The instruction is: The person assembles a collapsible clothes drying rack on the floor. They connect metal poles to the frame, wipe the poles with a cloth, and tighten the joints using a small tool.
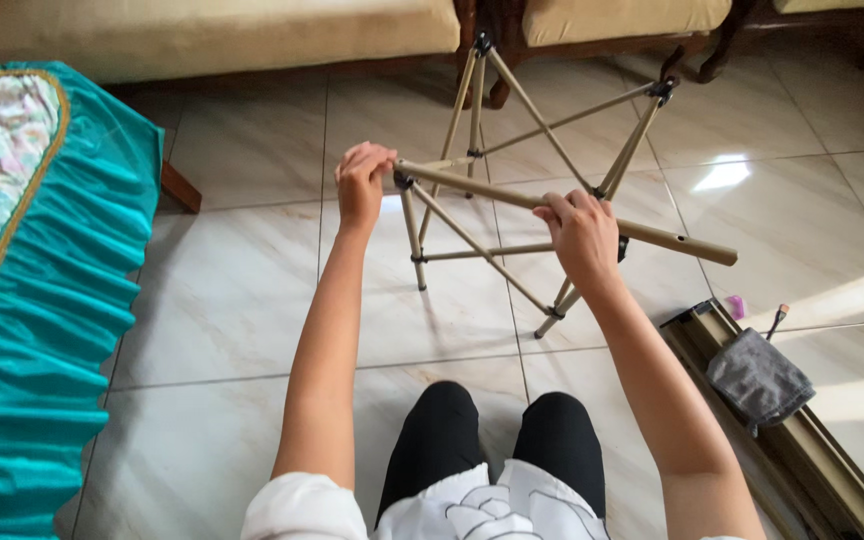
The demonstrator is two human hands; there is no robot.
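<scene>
Currently I see left hand (362, 183) closed around the end of the tan pole (562, 208), right hand (582, 238) clamped mid-pole, frame centre. Folding frame (532, 190) beneath looks already spread on the tiled floor (232, 300); pole seemingly not seated. Grey pouch (758, 380) lies lower right on a flat bundle (812, 450).

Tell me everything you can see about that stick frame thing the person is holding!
The folding frame is made of thin tan metal-looking rods joined by small black connectors, crossing like a star. It stands opened out on the pale floor tiles, its far side near a cushioned sofa. A thicker tan tube lies across its top. The left hand grips the tube's end; the right hand wraps around its middle.
</scene>
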